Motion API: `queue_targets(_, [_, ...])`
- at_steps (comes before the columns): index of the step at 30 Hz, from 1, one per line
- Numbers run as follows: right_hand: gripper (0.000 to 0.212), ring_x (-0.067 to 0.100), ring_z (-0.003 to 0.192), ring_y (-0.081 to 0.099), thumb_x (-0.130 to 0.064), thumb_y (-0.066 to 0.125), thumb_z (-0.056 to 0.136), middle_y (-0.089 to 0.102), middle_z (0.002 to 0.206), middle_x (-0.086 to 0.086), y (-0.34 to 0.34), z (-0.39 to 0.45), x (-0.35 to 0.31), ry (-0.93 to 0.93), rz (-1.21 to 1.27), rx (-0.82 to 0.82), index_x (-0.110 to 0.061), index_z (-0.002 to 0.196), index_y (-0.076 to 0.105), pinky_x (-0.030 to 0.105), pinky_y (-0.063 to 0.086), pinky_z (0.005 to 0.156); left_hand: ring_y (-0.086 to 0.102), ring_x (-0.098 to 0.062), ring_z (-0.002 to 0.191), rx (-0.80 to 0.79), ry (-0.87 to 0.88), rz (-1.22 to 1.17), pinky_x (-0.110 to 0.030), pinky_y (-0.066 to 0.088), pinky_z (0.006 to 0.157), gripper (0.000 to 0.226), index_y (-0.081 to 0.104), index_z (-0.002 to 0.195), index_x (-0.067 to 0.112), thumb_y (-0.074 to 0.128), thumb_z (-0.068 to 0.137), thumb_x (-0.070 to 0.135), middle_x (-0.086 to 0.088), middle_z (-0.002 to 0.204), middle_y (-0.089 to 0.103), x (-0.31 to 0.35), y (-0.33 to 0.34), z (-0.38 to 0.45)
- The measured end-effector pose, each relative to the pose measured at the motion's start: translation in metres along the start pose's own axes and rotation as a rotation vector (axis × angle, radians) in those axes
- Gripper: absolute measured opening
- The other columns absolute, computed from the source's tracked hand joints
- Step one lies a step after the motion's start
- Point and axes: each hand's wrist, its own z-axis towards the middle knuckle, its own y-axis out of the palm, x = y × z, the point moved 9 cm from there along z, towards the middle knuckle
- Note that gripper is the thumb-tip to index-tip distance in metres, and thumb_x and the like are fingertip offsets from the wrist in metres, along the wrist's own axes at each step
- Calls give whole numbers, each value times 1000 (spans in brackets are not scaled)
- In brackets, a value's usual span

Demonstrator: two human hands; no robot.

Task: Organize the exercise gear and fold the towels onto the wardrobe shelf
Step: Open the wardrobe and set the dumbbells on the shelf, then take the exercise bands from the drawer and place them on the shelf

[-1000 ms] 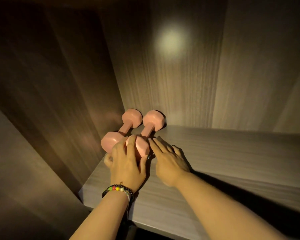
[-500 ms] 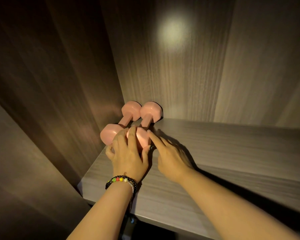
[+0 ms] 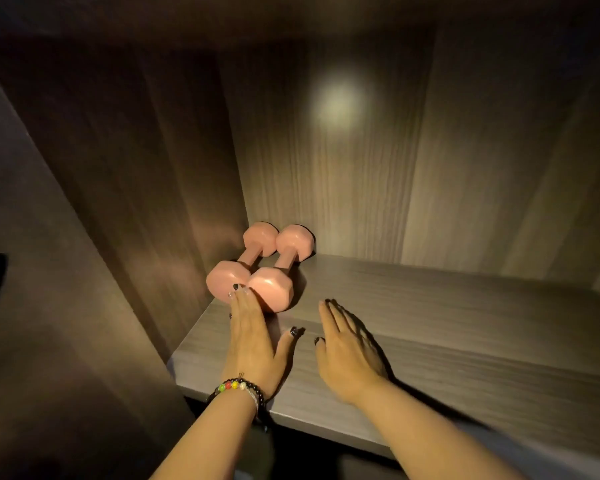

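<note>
- Left hand (image 3: 253,341) lay flat on the wardrobe shelf (image 3: 465,327), fingers straight and close together, thumb spread out to the right; it gripped nothing.
- Its fingertips (image 3: 238,293) touched the near ends of the two pink dumbbells, at the place where these two ends met.
- On the left wrist sat a beaded bracelet (image 3: 238,388), mostly dark beads with some coloured ones in red, green, yellow and white.
- At the far left, the dark wooden side panel (image 3: 125,202) of the wardrobe rose from the shelf, and the left dumbbell (image 3: 243,263) lay just beside it.
- The right dumbbell (image 3: 281,268) lay beside the left one, and their heads touched or nearly touched at both ends.
- Both dumbbells lay on the shelf in its back left corner, handles pointing from front to back, with the far heads near the back panel (image 3: 413,168).
- A round patch of light (image 3: 336,103) showed on the back panel, above the dumbbells and a little to the right.
- Right hand (image 3: 349,351) rested palm down on the shelf, to the right of the left hand and apart from the dumbbells; its fingers were straight and relaxed, and it held nothing.
- Both thumbs pointed toward each other, near but not touching.
</note>
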Motion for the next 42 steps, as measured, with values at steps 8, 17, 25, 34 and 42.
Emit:
queue_targets(8, [66,10,146,-14,-43,32,99,-10,161,-6,0,-93,15,-1,-54,-218,-22,154,3,32,-12,116,-20,-24,146,-117,-35,272,-35,-6,118,82,-16,149,4,31,99,49,-13,158,-22,32,1,-95])
queue_targets(17, [65,19,147,-16,-35,30,102,-15,160,3,-61,-221,53,32,-118,-176,-14,153,-5,33,-2,118,-24,-18,144,-211,259,293,-35,-2,121,75,-26,145,13,26,100,43,-2,155,-30,124,-8,-177])
queue_targets(25, [67,13,147,-9,-40,32,101,-4,162,1,-145,-305,70,4,-173,3,-13,154,-1,28,0,119,-14,-19,148,-245,442,311,-34,1,121,75,-12,151,7,21,99,50,-8,160,-16,196,-10,-231])
queue_targets(34, [73,5,145,-15,-53,27,97,-7,161,-5,-202,-355,97,101,-211,107,-18,153,-6,27,2,118,-27,-2,139,-382,593,109,-20,-10,114,74,-15,151,15,26,99,49,6,156,-24,270,-2,-249])
queue_targets(42, [71,4,144,-20,-56,22,95,-20,154,-11,-245,-379,152,347,-240,94,-26,141,-23,26,-3,119,-30,-1,139,-575,818,55,-20,-9,113,72,-27,141,24,21,97,54,11,148,-35,339,37,-235])
